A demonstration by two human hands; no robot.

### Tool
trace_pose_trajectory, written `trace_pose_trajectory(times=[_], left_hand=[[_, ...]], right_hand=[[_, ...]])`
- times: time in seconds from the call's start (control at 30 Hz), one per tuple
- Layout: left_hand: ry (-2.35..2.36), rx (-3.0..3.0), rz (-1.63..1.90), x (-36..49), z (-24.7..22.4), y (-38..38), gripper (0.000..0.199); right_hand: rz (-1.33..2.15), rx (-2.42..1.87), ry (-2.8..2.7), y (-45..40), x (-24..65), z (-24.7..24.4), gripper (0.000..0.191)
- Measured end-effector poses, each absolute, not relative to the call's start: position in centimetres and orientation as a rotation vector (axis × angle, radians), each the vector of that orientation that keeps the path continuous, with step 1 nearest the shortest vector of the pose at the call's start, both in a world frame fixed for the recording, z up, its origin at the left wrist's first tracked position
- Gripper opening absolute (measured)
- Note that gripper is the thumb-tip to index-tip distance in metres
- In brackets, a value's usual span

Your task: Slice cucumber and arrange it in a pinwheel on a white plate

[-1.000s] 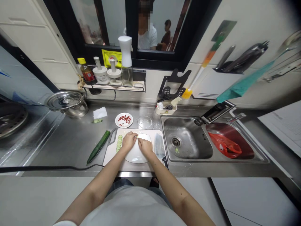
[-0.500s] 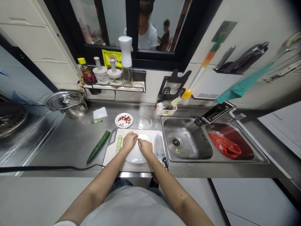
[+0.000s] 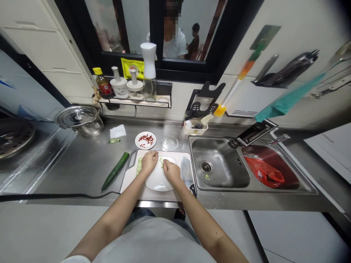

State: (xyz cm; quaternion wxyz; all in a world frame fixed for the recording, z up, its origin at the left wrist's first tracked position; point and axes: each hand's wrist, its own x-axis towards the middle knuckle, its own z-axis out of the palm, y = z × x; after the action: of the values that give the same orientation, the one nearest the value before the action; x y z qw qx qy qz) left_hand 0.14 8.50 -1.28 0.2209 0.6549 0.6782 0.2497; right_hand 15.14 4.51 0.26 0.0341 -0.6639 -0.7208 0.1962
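A white plate (image 3: pixel 159 182) lies on the cutting board (image 3: pixel 129 183). My right hand (image 3: pixel 172 171) is above the plate, its fingers pinched at a thin cucumber slice (image 3: pixel 161 160) near the far rim. Over the plate's left edge, my left hand (image 3: pixel 149 162) has its fingers curled together; what they may hold is hidden. A row of cucumber slices (image 3: pixel 138 167) runs down the board beside that hand, which covers part of it. The knife (image 3: pixel 187 170) rests flat on the board's right side.
A whole cucumber (image 3: pixel 115 171) lies left of the board. Behind it stands a small plate of red pieces (image 3: pixel 145 140). To the right is the sink (image 3: pixel 219 179), with a red bag (image 3: pixel 264 171) in its second basin. A lidded pot (image 3: pixel 80 120) stands back left.
My hands have moved apart. The left hand has shifted left toward the row of slices, and a cucumber slice now shows at my right fingertips. The view has shifted slightly.
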Motion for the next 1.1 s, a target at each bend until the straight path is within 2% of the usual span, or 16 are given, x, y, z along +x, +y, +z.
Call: trace_pose_trajectory(times=[0.2,0.37,0.77,0.97,1.1], left_hand=[[2.124,1.347,0.875,-3.0,-0.4,12.0,0.03],[2.131,1.292,0.901,-4.9,0.0,12.5,0.028],[2.2,1.457,0.305,-9.7,0.4,4.1,0.018],[2.144,1.454,0.103,-8.8,0.8,-0.1,0.031],[2.177,1.473,0.055,-8.1,-0.1,-1.3,0.03]], right_hand=[[0.587,-2.042,-2.101,3.6,16.2,0.4,0.037],[0.582,-2.004,-2.042,2.0,17.3,0.5,0.039],[0.632,-1.937,-2.045,-2.5,18.2,0.3,0.038],[0.611,-1.82,-2.045,-2.6,17.6,-0.1,0.036],[0.606,-1.774,-2.04,-2.5,17.4,-0.4,0.034]])
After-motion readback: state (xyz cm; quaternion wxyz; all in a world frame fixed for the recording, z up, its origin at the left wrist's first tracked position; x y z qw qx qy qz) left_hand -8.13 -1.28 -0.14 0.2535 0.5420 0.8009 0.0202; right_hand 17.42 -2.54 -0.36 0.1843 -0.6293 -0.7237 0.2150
